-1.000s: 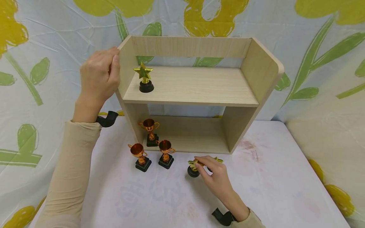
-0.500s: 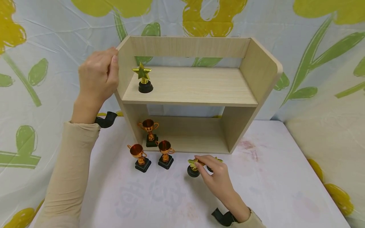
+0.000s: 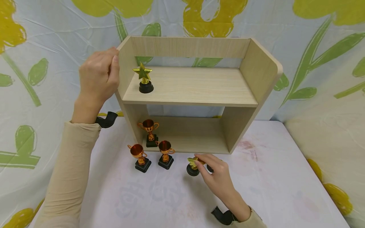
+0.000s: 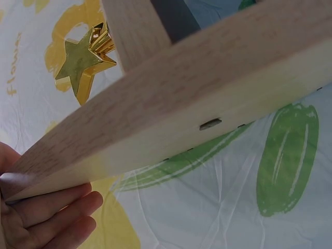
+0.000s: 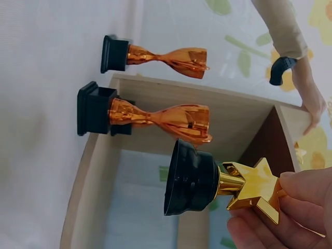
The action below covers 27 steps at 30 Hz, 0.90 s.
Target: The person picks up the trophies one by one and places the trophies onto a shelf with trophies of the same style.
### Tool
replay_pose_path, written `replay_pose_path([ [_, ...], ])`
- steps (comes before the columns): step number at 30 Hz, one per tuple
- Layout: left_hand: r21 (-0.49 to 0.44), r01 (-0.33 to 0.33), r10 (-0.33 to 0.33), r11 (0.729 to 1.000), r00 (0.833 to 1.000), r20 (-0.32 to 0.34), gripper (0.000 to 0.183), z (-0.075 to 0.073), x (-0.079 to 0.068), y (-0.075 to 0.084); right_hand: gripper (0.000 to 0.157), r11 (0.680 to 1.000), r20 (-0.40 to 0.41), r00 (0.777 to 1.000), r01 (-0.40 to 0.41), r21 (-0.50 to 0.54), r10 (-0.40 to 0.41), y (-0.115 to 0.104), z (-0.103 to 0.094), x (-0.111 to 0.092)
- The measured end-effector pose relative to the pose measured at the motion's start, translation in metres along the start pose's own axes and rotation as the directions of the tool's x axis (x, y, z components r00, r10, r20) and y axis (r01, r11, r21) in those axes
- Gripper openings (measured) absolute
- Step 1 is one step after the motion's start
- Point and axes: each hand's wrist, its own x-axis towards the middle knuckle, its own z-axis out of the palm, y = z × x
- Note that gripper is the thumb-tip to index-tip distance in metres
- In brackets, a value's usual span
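My left hand grips the upper front edge of the left side panel of a two-tier wooden shelf; the left wrist view shows fingers on its outer face. My right hand pinches a gold star trophy by the star, its round black base hanging in front of the shelf. Behind that hand, a second black-based trophy is mostly hidden. One more gold star trophy stands upright at the left end of the upper tier.
One bronze cup trophy stands at the lower tier's left front. Two more, a left cup and a right cup, stand on the white cloth-covered table before the shelf. A flower-print cloth hangs behind.
My right hand and the star trophy in it have risen slightly, and the hand now covers the star of the trophy behind. The left hand keeps its grip on the shelf.
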Motion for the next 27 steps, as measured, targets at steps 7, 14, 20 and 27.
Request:
replay_pose_path([
  [7,-0.024,0.053,-0.053,0.998,0.999,-0.006,0.037,0.001,0.000,0.002,0.032,1.000,-0.009,1.000,0.016,-0.002,-0.016,-0.002,-0.001,0.005],
  [14,-0.042,0.111,-0.111,0.993,0.994,-0.007,0.033,0.002,0.000,0.006,0.028,1.000,-0.008,1.000,0.018,-0.005,-0.018,-0.007,-0.002,0.010],
  [20,-0.041,0.106,-0.106,0.994,0.994,-0.001,0.033,0.001,0.000,0.007,0.029,1.000,-0.009,1.000,0.027,-0.013,-0.027,-0.009,-0.003,0.014],
  [27,-0.045,0.113,-0.113,0.993,0.994,-0.005,0.032,0.000,0.001,0.009,0.030,0.999,-0.018,0.999,0.042,0.003,-0.041,-0.012,-0.003,0.017],
])
